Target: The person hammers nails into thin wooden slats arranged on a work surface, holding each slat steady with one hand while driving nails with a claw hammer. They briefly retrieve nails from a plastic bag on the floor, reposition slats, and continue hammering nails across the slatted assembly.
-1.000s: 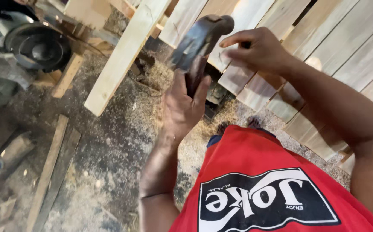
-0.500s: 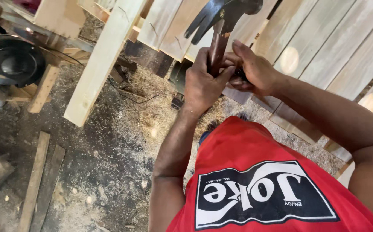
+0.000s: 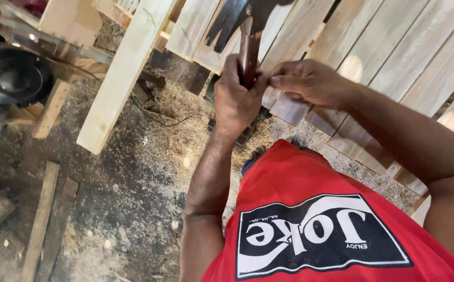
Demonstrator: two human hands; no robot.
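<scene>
Across the top of the room lean many pale wooden slats (image 3: 394,57), side by side and tilted, with thin gaps between them. Below them the floor (image 3: 127,209) is dark and covered with sawdust. One long light plank (image 3: 125,73) slants down from the top toward the floor on the left. A round black pan (image 3: 10,78) sits at the far left, near more bits of wood. Two thin strips of wood (image 3: 46,219) lie flat on the floor at the lower left.

A person in a red shirt (image 3: 310,209) with a black and white patch stands over all this. Both arms reach up and out in front of the slats.

A hammer (image 3: 248,31) is held up high there, its dark claw head at the very top and its brown handle pointing down. The left hand (image 3: 237,102) is wrapped tight around the handle, fingers curled closed on it. The right hand (image 3: 310,83) is just beside it. Its fingers are bent and close together, and the fingertips (image 3: 276,81) touch the handle next to the left hand. I cannot tell if this hand grips the handle or only rests on it.
</scene>
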